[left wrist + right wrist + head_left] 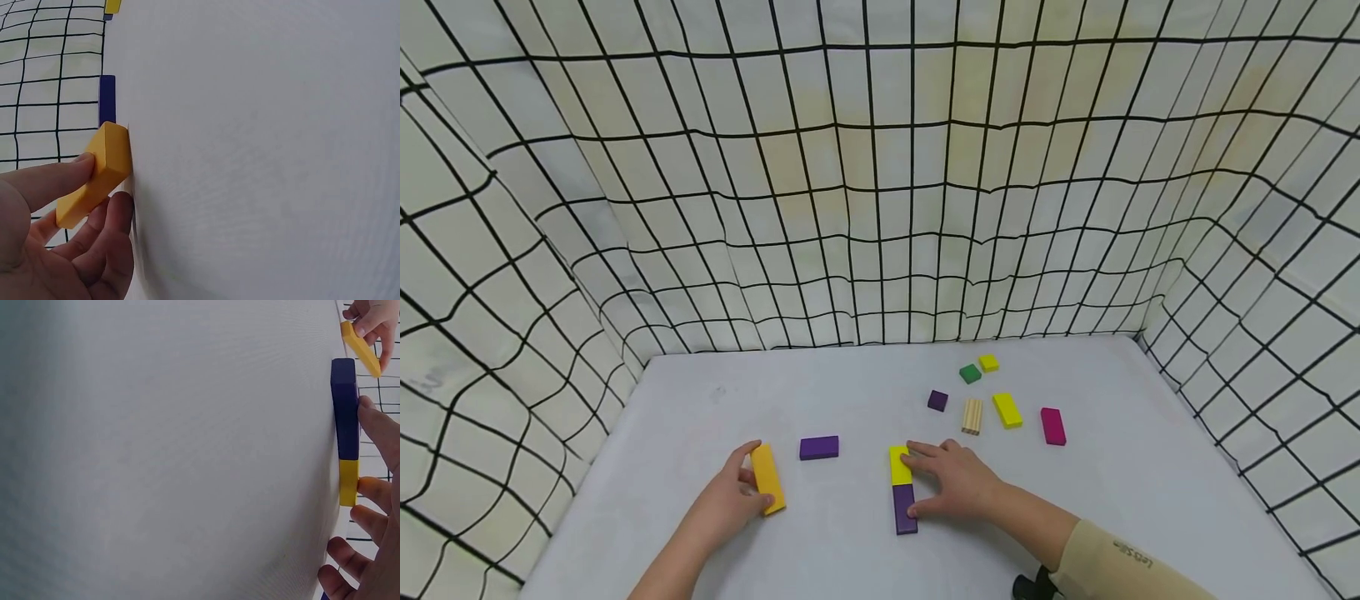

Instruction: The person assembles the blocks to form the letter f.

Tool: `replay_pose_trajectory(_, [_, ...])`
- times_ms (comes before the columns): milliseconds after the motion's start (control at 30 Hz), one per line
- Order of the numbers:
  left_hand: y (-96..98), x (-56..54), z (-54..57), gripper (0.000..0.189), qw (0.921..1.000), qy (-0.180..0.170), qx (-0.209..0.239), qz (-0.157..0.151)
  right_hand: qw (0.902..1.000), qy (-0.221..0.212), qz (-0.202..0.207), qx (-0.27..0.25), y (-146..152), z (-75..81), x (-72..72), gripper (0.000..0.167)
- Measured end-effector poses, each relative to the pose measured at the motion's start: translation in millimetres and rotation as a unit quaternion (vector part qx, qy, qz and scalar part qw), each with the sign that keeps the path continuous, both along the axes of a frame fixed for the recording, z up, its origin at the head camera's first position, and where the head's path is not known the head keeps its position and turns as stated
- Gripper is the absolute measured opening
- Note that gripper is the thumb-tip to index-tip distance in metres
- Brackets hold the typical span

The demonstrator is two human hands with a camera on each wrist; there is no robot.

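My left hand [726, 504] pinches an orange block [768, 479] lengthwise between thumb and fingers; in the left wrist view the orange block [103, 172] tilts up at the table surface. Right of it in the head view lies a purple block [818, 447]. My right hand [958, 483] rests against two blocks lined up end to end, a yellow block [900, 465] and a dark purple block [906, 510]. Its thumb touches the dark purple block [345, 412], and its spread fingers touch the yellow block [349, 481].
Toward the back right of the white table [737, 392] lie a small purple cube [937, 401], a green block [970, 373], a small yellow block [988, 363], wooden sticks [972, 417], a yellow block [1007, 410] and a magenta block [1053, 426]. Black netting [880, 192] over white sheeting surrounds the table.
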State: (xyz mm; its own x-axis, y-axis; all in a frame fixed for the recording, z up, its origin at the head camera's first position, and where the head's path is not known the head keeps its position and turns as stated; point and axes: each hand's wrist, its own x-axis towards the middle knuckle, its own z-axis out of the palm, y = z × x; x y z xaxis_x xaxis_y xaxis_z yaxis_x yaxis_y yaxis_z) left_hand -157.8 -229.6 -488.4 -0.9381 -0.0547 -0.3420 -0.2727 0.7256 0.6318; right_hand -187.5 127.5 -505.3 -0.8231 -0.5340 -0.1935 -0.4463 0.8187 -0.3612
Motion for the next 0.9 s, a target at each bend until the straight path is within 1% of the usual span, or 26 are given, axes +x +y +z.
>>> replay_pose_trajectory(167, [-2.2, 1.1, -1.3, 0.082, 0.9996, 0.016, 0.024, -0.004, 1.0000, -0.003, 0.003, -0.002, 0, 1.9, 0.1, 0.079])
replay_pose_trajectory(367, [-2.5, 0.1, -2.4, 0.083, 0.9986, 0.020, 0.048, -0.004, 1.0000, -0.007, 0.001, -0.004, -1, 3.8, -0.3, 0.078])
replay_pose_trajectory(467, [1.1, -1.2, -0.2, 0.084, 0.9975, 0.024, 0.067, 0.000, 1.0000, -0.006, -0.001, -0.004, -1, 3.9, -1.0, 0.078])
replay_pose_trajectory(567, [8.5, -3.4, 5.5, 0.084, 0.9957, 0.036, 0.085, 0.001, 1.0000, -0.007, -0.004, -0.004, -2, 4.2, -1.2, 0.078])
replay_pose_trajectory(700, [22.8, -8.5, 13.9, 0.082, 0.9933, 0.054, 0.102, -0.003, 1.0000, -0.005, -0.005, 0.001, -1, 3.0, -1.7, 0.078])
replay_pose_trajectory(900, [47.6, -20.1, 19.3, 0.082, 0.9916, 0.067, 0.109, -0.020, 1.0000, -0.001, 0.000, 0.004, -1, -1.5, -1.1, 0.079])
